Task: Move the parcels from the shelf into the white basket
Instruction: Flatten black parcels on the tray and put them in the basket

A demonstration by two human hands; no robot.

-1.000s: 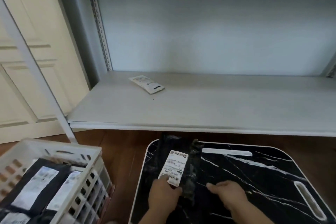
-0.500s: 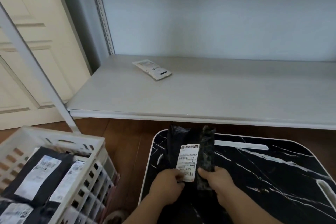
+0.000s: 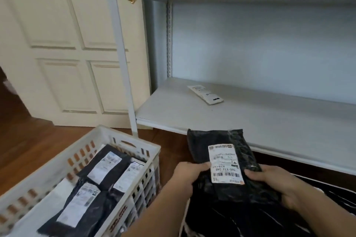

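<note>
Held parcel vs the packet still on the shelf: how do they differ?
The held parcel is black plastic; the shelf packet is white. The held parcel looks bigger and crumpled; the shelf packet is slim and lies flat. Both hands, left hand and right hand, grip the held parcel; the shelf packet lies untouched. Both carry printed labelling.

black parcels, white basket, pale shelf

we see a black parcel point(image 3: 223, 140) with a white label printed in black and edged orange below, more black parcels point(image 3: 104, 171) with white labels in the white basket point(image 3: 57, 161), a white packet point(image 3: 205, 94) on the pale grey shelf point(image 3: 269, 121), a cream door point(image 3: 57, 44) and a red-brown wood floor point(image 3: 25, 140).
</note>
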